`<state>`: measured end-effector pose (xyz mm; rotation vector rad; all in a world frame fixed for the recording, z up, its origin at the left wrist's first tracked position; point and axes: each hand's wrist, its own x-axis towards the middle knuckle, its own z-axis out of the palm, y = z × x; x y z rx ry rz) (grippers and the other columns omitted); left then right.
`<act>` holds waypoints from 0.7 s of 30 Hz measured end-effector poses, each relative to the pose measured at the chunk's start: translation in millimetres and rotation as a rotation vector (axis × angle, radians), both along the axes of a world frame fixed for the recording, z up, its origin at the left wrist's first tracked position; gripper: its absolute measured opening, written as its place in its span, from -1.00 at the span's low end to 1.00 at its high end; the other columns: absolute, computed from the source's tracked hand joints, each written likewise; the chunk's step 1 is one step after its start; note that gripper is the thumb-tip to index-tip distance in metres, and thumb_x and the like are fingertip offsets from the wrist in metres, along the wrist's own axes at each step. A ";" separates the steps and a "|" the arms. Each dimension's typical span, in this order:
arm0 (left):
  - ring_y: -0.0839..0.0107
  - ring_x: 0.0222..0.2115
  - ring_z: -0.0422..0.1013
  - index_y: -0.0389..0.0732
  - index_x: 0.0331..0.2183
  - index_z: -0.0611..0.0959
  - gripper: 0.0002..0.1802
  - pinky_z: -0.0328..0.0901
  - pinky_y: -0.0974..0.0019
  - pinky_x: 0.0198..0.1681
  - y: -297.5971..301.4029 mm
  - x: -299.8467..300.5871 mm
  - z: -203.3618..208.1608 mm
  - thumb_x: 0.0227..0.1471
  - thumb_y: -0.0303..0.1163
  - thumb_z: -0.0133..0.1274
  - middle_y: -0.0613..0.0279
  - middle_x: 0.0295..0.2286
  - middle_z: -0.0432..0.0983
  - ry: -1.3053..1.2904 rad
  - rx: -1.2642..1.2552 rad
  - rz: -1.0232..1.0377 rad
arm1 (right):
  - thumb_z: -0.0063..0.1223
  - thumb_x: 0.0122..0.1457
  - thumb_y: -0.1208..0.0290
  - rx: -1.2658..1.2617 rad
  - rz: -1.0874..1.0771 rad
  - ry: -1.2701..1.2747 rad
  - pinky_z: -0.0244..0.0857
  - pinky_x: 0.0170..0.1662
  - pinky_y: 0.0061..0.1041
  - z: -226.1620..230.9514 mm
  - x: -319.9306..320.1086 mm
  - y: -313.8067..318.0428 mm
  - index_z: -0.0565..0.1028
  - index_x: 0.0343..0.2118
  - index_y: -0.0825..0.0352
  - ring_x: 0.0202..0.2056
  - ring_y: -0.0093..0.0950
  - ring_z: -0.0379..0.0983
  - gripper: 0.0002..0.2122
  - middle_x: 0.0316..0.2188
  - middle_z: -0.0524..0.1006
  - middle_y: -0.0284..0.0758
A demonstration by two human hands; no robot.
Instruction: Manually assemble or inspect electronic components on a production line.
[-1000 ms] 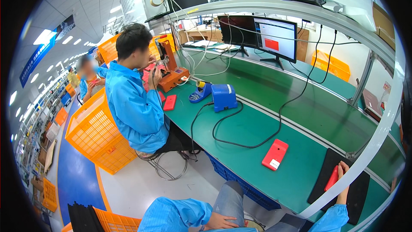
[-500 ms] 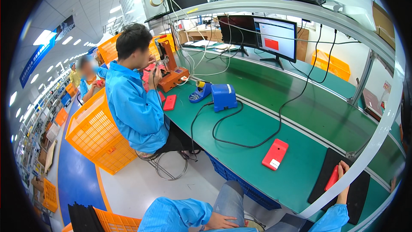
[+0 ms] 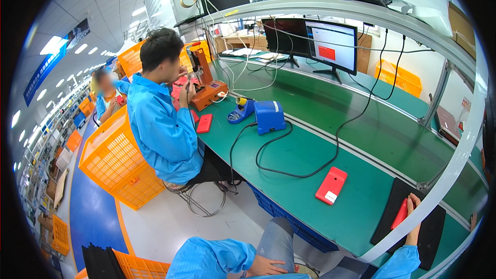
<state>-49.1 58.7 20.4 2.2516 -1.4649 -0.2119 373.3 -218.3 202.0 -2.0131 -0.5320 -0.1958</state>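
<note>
My right hand (image 3: 413, 220) is closed around the edge of a red handheld device casing (image 3: 400, 214), over a black mat (image 3: 385, 223) at the right end of the green bench. A pale curved strip crosses in front of that wrist and hides part of the hand. Low in the middle, my left hand (image 3: 266, 267) lies flat on my leg, fingers stretched out and holding nothing. Another red casing (image 3: 331, 186) with a white label lies on the green bench (image 3: 299, 196), left of the mat.
A blue soldering station (image 3: 270, 117) and its iron stand (image 3: 240, 111) sit mid-bench, with a black cable (image 3: 305, 175) looping across. At left, a person in blue (image 3: 163, 129) works at an orange press (image 3: 206, 90). Orange crates (image 3: 116, 160) stand behind; monitors (image 3: 330, 46) are at the back.
Both my hands stay where they were. Far at the left, a person in the background has shifted their head slightly.
</note>
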 end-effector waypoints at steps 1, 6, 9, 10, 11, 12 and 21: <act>-0.10 0.24 -0.34 -0.58 0.11 0.00 0.55 -0.45 -0.34 0.21 0.1 0.0 -0.4 -0.89 0.10 0.32 -0.23 0.16 -0.09 0.003 0.002 0.001 | -0.08 0.23 0.32 0.012 0.005 0.011 0.19 0.05 -0.52 0.9 -1.0 0.4 0.44 -0.10 0.40 -0.07 -0.45 0.37 -0.71 -0.13 0.46 -0.25; -0.10 0.24 -0.33 -0.59 0.10 0.01 0.54 -0.45 -0.34 0.21 0.2 0.5 -0.7 -0.89 0.11 0.32 -0.23 0.16 -0.08 -0.030 0.027 -0.005 | -0.08 0.23 0.31 0.048 0.014 0.036 0.18 0.05 -0.53 -2.7 1.8 -1.5 0.44 -0.09 0.40 -0.06 -0.45 0.36 -0.71 -0.13 0.46 -0.25; -0.09 0.25 -0.34 -0.59 0.10 0.01 0.55 -0.44 -0.34 0.21 0.2 -0.4 -1.1 -0.90 0.11 0.31 -0.23 0.16 -0.08 -0.033 0.023 -0.003 | -0.08 0.23 0.31 0.047 0.024 0.029 0.18 0.05 -0.53 -2.1 1.1 -1.2 0.44 -0.09 0.40 -0.06 -0.45 0.36 -0.71 -0.13 0.46 -0.25; -0.09 0.25 -0.34 -0.59 0.11 0.01 0.55 -0.43 -0.34 0.22 0.2 -0.3 -0.3 -0.91 0.11 0.31 -0.22 0.16 -0.08 -0.041 0.012 0.000 | -0.08 0.23 0.31 0.035 0.028 0.016 0.18 0.05 -0.53 -1.0 0.3 -0.9 0.44 -0.09 0.41 -0.07 -0.45 0.37 -0.71 -0.13 0.46 -0.24; -0.09 0.25 -0.34 -0.59 0.11 0.01 0.55 -0.43 -0.34 0.22 0.1 -0.2 0.4 -0.91 0.11 0.31 -0.22 0.16 -0.08 -0.041 0.012 0.000 | -0.08 0.23 0.31 0.035 0.028 0.016 0.18 0.05 -0.53 -0.2 -0.1 -0.5 0.44 -0.09 0.41 -0.07 -0.45 0.37 -0.71 -0.13 0.46 -0.24; -0.09 0.25 -0.34 -0.58 0.11 0.00 0.56 -0.43 -0.34 0.21 0.0 -0.1 1.4 -0.91 0.10 0.31 -0.22 0.16 -0.08 -0.025 0.017 -0.002 | -0.08 0.23 0.32 0.019 0.017 0.016 0.19 0.05 -0.53 0.6 -0.3 0.0 0.44 -0.09 0.40 -0.07 -0.45 0.37 -0.71 -0.13 0.46 -0.24; -0.10 0.25 -0.35 -0.56 0.12 -0.01 0.57 -0.44 -0.34 0.21 0.5 0.3 1.6 -0.92 0.10 0.32 -0.22 0.17 -0.12 -0.045 0.021 -0.003 | -0.08 0.23 0.33 0.013 0.018 -0.003 0.20 0.04 -0.53 -1.3 1.9 -0.9 0.44 -0.10 0.41 -0.08 -0.46 0.37 -0.72 -0.14 0.47 -0.25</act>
